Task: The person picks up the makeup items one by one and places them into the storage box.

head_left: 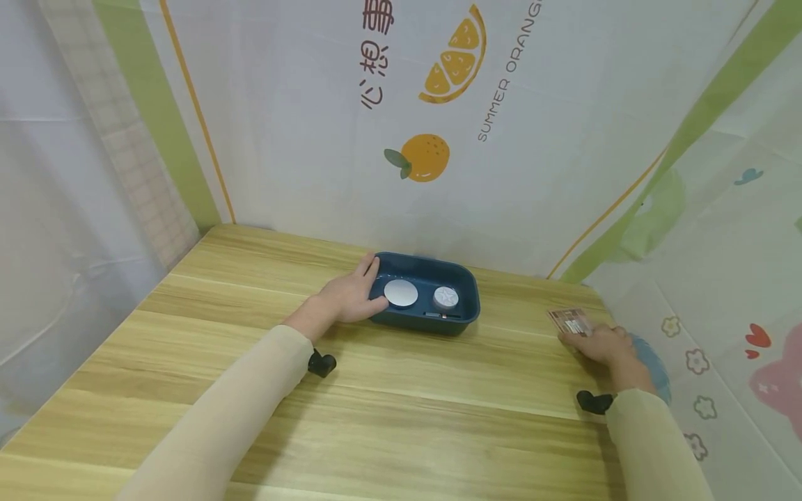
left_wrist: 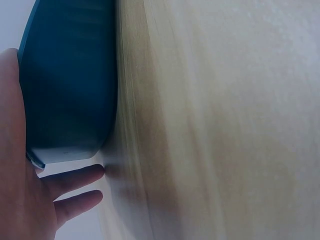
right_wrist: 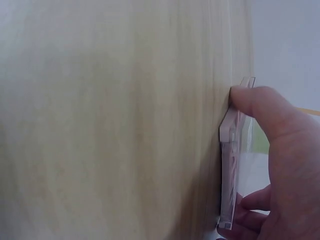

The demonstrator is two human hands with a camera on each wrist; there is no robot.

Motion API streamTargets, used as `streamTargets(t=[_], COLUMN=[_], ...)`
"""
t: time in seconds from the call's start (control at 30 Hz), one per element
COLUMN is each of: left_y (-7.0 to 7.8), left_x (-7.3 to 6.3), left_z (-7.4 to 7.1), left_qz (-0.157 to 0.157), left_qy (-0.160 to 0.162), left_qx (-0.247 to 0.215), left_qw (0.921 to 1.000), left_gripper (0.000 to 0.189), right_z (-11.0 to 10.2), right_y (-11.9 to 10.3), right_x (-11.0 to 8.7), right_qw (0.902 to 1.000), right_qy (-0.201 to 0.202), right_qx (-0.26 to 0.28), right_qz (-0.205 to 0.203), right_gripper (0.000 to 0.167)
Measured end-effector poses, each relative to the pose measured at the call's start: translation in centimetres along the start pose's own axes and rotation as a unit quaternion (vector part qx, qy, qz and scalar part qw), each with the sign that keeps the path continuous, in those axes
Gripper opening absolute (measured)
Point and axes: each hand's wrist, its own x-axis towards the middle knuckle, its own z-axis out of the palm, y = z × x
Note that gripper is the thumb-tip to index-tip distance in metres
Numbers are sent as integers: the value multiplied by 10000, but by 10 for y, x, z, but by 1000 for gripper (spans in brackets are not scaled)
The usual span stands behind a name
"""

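The dark blue basin (head_left: 462, 322) stands toward the back of the table. At its left end is my left hand (head_left: 351, 296), thumb over the near rim and fingers at the far corner; in the left wrist view two fingers (left_wrist: 75, 180) spread beside the end wall. Inside the basin are a flat white disc (head_left: 401, 293), a round white compact with a star pattern (head_left: 445, 298) and a thin dark stick (head_left: 442, 316). On the right, my right hand (head_left: 603, 344) grips a flat eyeshadow palette (head_left: 571, 321) by its edges, close over the tabletop.
A round blue object (head_left: 653, 367) lies at the right table edge, partly behind the right wrist. Printed curtains (head_left: 313, 139) hang along the back and both sides of the wood-grain table (head_left: 407, 417).
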Motion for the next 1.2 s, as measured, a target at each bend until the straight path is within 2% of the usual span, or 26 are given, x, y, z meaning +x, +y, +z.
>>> streamTargets(t=[0.13, 0.5, 0.8, 1.0, 1.2], left_y=[0, 1, 1, 1, 1], left_x=[0, 0, 0, -2, -1], left_z=[1, 1, 1, 0, -1], left_qz=[-1, 23, -17, -54, -30], left_qy=[-7, 20, 43, -29, 1], left_qx=[7, -25, -32, 0, -23], left_qw=[10000, 10000, 10000, 10000, 10000], left_gripper=[100, 101, 101, 101, 101], right_z=[1, 2, 2, 4, 5], right_y=[2, 1, -6, -13, -28], right_x=[1, 4, 5, 13, 17], right_qw=[9999, 9989, 9989, 9937, 9937], right_qy=[-14, 163, 377, 661, 785], right_qx=[30, -10, -215, -837, -600], right_qz=[153, 437, 158, -351, -526], right_gripper=[124, 124, 121, 119, 117])
